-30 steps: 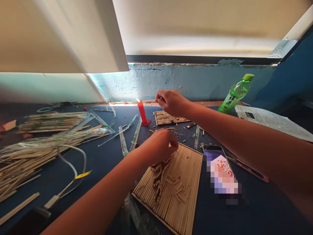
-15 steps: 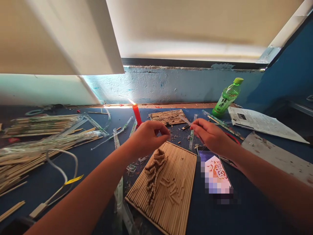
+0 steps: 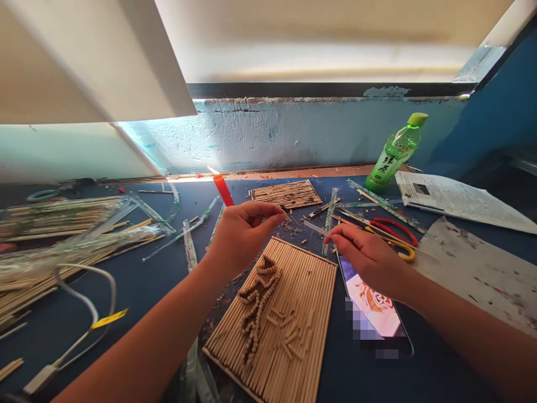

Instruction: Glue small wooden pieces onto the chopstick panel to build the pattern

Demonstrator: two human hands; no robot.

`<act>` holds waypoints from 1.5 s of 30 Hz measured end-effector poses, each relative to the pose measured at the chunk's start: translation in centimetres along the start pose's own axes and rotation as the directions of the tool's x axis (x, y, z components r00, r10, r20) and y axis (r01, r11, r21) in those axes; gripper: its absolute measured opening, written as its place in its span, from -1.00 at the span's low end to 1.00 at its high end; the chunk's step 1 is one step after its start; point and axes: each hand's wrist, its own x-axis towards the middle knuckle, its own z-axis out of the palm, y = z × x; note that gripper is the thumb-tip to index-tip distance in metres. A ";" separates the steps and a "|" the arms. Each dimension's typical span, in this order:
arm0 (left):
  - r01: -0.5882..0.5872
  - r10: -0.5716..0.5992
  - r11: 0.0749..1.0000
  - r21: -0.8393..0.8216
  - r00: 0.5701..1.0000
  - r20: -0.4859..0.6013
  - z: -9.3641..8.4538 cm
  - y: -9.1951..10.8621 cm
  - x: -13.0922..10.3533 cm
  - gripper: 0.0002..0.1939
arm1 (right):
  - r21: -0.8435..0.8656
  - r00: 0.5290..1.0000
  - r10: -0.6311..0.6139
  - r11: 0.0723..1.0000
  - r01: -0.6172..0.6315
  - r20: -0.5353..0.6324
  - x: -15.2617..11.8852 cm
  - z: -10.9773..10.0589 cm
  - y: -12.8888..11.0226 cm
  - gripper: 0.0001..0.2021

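My left hand (image 3: pixel 255 226) is closed in a pinch above the far left part of a stick panel (image 3: pixel 310 291); what its fingertips hold is too small to make out. A thin translucent stick (image 3: pixel 315 228) is pinched in my right hand (image 3: pixel 356 246), its tip pointing left toward my left hand. The panel is made of side-by-side wooden sticks. On it stands a winding raised shape (image 3: pixel 255 302) of small round-ended pieces, with several short loose stick pieces (image 3: pixel 289 333) to its right. A lit red candle (image 3: pixel 223 190) leans behind my left hand.
A phone (image 3: pixel 377 313) lies right of the panel, under my right hand. Scissors (image 3: pixel 394 235), a green bottle (image 3: pixel 396 154) and papers (image 3: pixel 465 204) are beyond it. A smaller stick panel (image 3: pixel 287 193) lies at the back. Bundled sticks (image 3: pixel 75 215) and a white cable (image 3: pixel 111 285) are at left.
My right hand has moved slightly down, and its translucent stick now points lower, nearer the panel. The scissors have come into fuller view. The camera view has shifted slightly.
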 end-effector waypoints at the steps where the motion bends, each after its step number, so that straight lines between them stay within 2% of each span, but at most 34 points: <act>1: -0.006 0.006 1.000 0.005 1.000 0.000 0.1 -0.1 0.0 -0.89 | -0.010 1.000 -0.007 1.000 0.007 0.000 -0.1 0.0 -0.1 -0.69; 13: -0.051 0.049 0.995 0.091 0.998 0.026 0.1 -0.4 -0.1 -0.86 | -0.015 0.997 -0.068 0.998 0.069 0.045 -0.1 0.5 -0.3 -0.69; 21: -0.109 0.100 0.984 0.143 0.993 0.064 0.0 -0.6 -0.3 -0.84 | 0.007 0.997 -0.058 0.998 0.058 0.042 -0.3 0.7 -0.3 -0.70; 39: -0.192 0.185 0.972 0.138 0.981 0.058 0.2 -0.9 -0.3 -0.87 | 0.120 0.996 -0.064 0.991 0.055 0.070 -0.2 1.0 0.2 -0.67; 45: -0.188 0.178 0.971 0.145 0.981 0.079 0.1 -0.5 -0.3 -0.86 | 0.122 0.996 -0.052 0.992 0.042 0.077 0.0 0.9 0.4 -0.66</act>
